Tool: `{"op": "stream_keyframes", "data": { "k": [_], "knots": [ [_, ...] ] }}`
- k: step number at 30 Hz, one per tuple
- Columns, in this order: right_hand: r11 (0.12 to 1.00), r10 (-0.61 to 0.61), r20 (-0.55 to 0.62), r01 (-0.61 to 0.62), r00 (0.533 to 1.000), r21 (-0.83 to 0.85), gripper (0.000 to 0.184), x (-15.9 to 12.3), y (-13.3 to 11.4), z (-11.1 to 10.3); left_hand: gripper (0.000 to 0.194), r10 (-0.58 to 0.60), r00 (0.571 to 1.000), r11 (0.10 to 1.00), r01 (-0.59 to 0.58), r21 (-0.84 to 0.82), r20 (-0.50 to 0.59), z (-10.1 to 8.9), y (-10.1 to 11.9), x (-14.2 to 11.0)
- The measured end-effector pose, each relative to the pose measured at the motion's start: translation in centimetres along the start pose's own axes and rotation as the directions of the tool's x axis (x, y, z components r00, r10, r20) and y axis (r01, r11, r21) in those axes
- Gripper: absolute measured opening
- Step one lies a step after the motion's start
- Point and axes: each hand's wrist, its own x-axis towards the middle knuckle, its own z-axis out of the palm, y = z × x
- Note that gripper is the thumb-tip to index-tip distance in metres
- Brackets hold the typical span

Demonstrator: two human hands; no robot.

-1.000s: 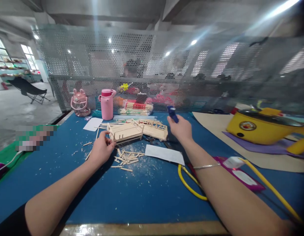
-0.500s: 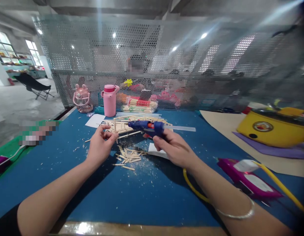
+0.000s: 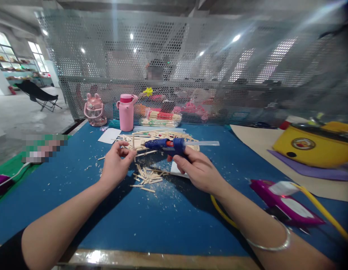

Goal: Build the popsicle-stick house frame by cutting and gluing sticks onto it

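Note:
My right hand (image 3: 200, 168) is wrapped round a blue glue gun (image 3: 164, 145), with a clear glue stick (image 3: 203, 143) jutting from its back end. Its nozzle points left, close to the near left end of a small wooden stick model (image 3: 140, 144). With fingers closed, my left hand (image 3: 117, 161) grips that end of the model. The glue gun covers much of the model. A loose pile of short wooden sticks (image 3: 147, 178) lies in front of it, and a white card (image 3: 178, 170) is partly hidden under my right hand.
Behind the model stand a pink bottle (image 3: 126, 114) and a clear pink jug (image 3: 95, 112), beside bagged sticks (image 3: 161, 119). A yellow pot (image 3: 311, 146) and a purple power strip (image 3: 286, 202) are at right. A perforated screen (image 3: 112, 63) closes the back; a person sits beyond it.
My right hand has swung left and down, bringing the glue gun's nozzle from right of the model to its left end. My left hand keeps its hold there. The view has shifted slightly.

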Motion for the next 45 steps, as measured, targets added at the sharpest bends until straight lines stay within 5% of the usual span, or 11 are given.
{"op": "stream_keyframes", "data": {
  "k": [16,22,24,28,33,42,45],
  "knots": [
    [0.998,-0.021,-0.015,0.020,1.000,-0.053,0.025,-0.3,-0.1,-0.3,0.029,0.014,1.000,0.999,-0.014,0.031,-0.008,0.0,-0.1,0.0],
    [0.968,-0.020,-0.219,-0.036,0.975,-0.249,0.033,0.2,2.3,-2.4,0.031,0.017,1.000,0.998,-0.018,0.068,0.020,0.0,-0.1,0.0],
    [0.930,-0.026,-0.258,-0.071,0.966,-0.360,0.038,1.0,4.3,-3.0,0.043,0.011,0.999,0.994,-0.016,0.109,0.044,0.0,-0.4,0.2],
    [0.722,0.216,-0.155,-0.265,0.964,-0.639,0.044,2.7,8.7,-2.9,0.063,-0.025,0.995,0.974,0.002,0.226,0.097,-0.2,-1.4,0.7],
    [0.591,0.302,-0.015,-0.200,0.953,-0.781,0.038,3.3,11.3,-2.1,0.063,-0.082,0.986,0.934,0.025,0.356,0.146,-0.5,-1.9,1.3],
    [0.550,0.221,0.023,-0.106,0.975,-0.829,0.044,3.7,9.2,-1.8,0.060,-0.056,0.986,0.864,-0.032,0.503,0.159,-0.6,-1.9,1.4],
    [0.631,0.003,-0.115,-0.091,0.993,-0.770,0.044,3.5,6.0,-1.2,0.058,0.005,0.988,0.844,-0.086,0.529,0.153,-0.7,-2.1,1.5]
  ]
}}
